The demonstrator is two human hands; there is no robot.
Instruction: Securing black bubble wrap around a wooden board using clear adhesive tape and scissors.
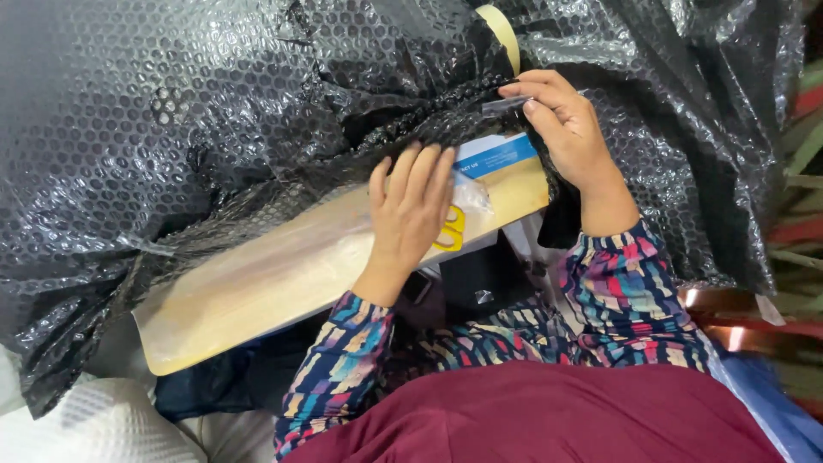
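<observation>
Black bubble wrap (171, 111) fills the view, draped over a long pale wooden bat (283, 266) with a blue-and-white label (501, 154). Left hand (411, 214) presses flat, fingers spread, on the bat; right hand (561, 124) pinches clear tape (501, 105). Yellow scissors (453, 231) peek out, mostly hidden.

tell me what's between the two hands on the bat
In the head view, a blue-and-white label on the bat lies between the left hand and right hand.
</observation>
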